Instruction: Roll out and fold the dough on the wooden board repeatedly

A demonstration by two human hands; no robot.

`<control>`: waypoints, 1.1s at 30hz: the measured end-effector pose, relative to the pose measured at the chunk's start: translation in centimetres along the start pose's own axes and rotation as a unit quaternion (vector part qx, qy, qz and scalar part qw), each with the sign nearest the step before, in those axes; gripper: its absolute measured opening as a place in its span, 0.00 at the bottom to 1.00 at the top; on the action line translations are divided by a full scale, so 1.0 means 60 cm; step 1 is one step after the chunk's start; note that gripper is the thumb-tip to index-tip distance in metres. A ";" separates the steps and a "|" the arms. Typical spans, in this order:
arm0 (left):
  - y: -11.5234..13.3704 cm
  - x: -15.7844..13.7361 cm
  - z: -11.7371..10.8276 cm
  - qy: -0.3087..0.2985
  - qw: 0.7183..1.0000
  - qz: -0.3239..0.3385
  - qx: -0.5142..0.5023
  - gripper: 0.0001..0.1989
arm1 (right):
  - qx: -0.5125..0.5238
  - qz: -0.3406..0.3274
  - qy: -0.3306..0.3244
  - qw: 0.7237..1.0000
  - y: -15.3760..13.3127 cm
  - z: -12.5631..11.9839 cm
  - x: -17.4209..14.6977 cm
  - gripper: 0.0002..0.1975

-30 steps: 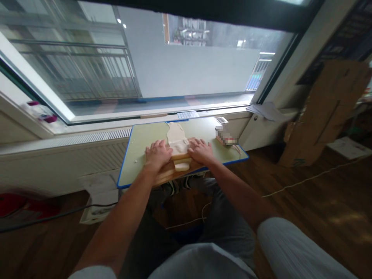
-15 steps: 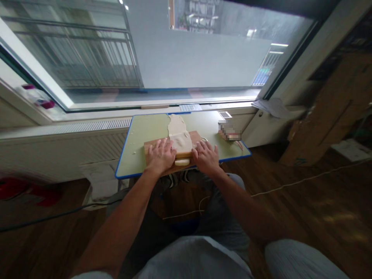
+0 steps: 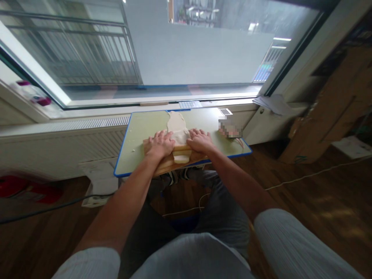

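At near side, on the board [image 3: 166, 166]: left hand [image 3: 161, 143], right hand [image 3: 201, 140] (fingers extended, grip open) lie on pin [image 3: 182, 148] crossing dough [image 3: 177, 123].

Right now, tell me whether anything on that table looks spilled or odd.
Small pale bits lie loose on the green tabletop, left of the dough sheet, as if dropped. The sheet's far edges look ragged too.

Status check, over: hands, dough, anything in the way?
Left hand, right hand over rolling pin. Dough stretches past board's far edge onto table. Nothing seen blocking; blurred item at table's right, apart from hands.
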State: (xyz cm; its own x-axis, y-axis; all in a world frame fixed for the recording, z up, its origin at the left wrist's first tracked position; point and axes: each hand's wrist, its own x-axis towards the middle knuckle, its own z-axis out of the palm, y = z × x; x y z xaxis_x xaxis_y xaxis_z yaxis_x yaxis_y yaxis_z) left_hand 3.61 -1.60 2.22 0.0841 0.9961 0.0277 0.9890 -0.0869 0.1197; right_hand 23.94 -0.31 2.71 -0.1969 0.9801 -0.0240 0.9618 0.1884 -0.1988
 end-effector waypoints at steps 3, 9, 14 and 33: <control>-0.005 0.020 0.000 -0.025 1.000 -0.007 -0.008 0.33 | 0.007 0.029 0.002 1.000 -0.002 0.001 0.007 0.36; -0.003 -0.009 0.006 0.005 1.000 0.005 0.003 0.33 | -0.003 0.054 0.016 0.998 -0.009 0.014 -0.025 0.37; 0.000 -0.060 0.013 0.037 0.999 0.017 0.015 0.31 | -0.026 0.061 0.088 0.994 -0.021 0.034 -0.084 0.34; -0.011 0.060 0.009 -0.017 0.999 -0.022 -0.041 0.34 | 0.014 0.056 0.047 0.997 0.002 0.008 0.024 0.33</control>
State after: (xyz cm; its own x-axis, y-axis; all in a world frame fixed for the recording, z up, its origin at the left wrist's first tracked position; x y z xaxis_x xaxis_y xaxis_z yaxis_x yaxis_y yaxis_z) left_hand 3.35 2.07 1.70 0.0466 0.9988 -0.0135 0.9788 -0.0430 0.2005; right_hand 23.66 1.07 2.18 -0.0691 0.9966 0.0443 0.9706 0.0775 -0.2280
